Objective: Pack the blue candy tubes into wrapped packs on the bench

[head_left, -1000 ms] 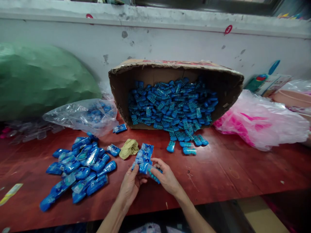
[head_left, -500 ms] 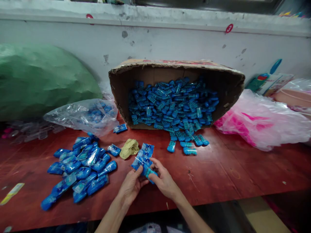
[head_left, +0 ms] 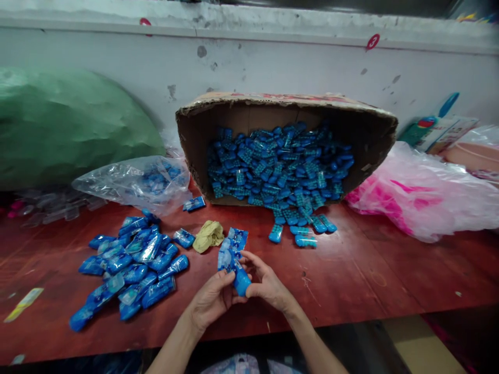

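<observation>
Pinching a blue piece (head_left: 241, 282) between the fingers of my left hand (head_left: 212, 298) and right hand (head_left: 268, 285), I held it with a stack of clear printed bags (head_left: 231, 252) just above the counter (head_left: 370, 275). Print on those bags was too blurred to read; only a red "3" (head_left: 372, 41) on the wall was legible. Heaped pieces hid the tipped carton's (head_left: 280, 106) floor.

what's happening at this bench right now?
A person holds a small blue item between the left hand and right hand, against a clear printed sleeve. A pile of bagged blue packets lies to their left on the red table. Behind, a tipped cardboard box spills loose blue pieces.
</observation>
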### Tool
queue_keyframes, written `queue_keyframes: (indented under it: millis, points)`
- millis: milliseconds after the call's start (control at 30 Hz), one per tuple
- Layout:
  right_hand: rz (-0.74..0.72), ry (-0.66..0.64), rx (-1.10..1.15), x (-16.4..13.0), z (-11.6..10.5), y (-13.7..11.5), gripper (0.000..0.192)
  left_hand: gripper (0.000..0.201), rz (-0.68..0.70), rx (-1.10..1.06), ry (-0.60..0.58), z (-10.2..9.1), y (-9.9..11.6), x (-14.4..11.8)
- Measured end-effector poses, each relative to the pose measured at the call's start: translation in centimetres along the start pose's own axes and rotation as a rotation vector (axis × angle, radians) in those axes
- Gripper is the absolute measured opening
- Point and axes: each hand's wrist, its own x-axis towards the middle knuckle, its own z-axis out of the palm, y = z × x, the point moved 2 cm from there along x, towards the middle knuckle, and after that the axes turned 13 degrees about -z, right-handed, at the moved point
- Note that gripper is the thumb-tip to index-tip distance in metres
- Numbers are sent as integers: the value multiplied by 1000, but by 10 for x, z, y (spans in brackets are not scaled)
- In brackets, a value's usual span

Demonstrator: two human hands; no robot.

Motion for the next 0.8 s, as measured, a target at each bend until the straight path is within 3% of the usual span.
queue_keyframes:
  millis: [133,300,667,733,800]
  points:
    - [41,-125,176,2,-2,0,79,22,-27,-34,-45,1,-3,2]
    - [7,-124,271,5,-7,6,79,21,10,-66,-86,7,-8,5]
    - [-101,43,155,-1,-2,10,61,16,55,-158,72,21,-25,5]
    - [-88,6,130,-1,-1,12,58,16,78,-199,105,19,-18,0]
    - [-61,-17,39,0,-1,13,52,20,194,-292,154,10,0,-13]
